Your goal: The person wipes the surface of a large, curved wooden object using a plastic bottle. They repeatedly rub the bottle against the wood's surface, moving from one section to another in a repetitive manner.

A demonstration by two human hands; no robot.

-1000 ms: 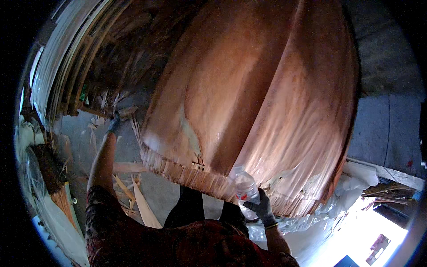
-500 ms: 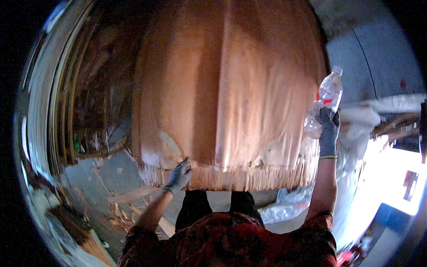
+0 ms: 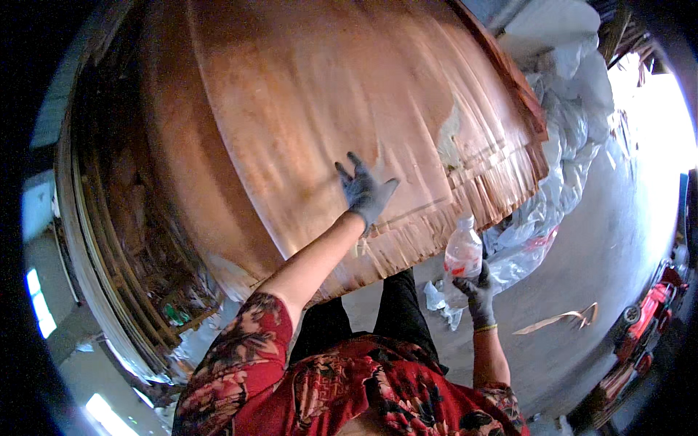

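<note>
In front of me lies a broad stack of reddish-brown wood veneer sheets (image 3: 313, 109), its near edge ragged and torn. My left hand (image 3: 366, 198), in a grey glove, is over the sheets near that edge with fingers spread and nothing in it; whether the palm presses on the surface I cannot tell. At the stack's near right, my right hand (image 3: 478, 292), also gloved, grips a clear plastic bottle (image 3: 463, 251) with a white cap and a red-marked label. The bottle stands upright in the hand, and some liquid seems to show inside.
Crumpled clear plastic sheeting (image 3: 571, 138) runs along the stack's right side down to the floor. A strip of wood (image 3: 560, 317) lies on the grey floor (image 3: 538, 356). Red machinery (image 3: 643, 320) stands at the far right. Stacked board edges (image 3: 94, 240) rise on the left.
My view has turned to the right. The left hand has gone from the stack's near edge to over its surface, fingers now spread. The right hand, still holding the bottle, has come lower and closer.
</note>
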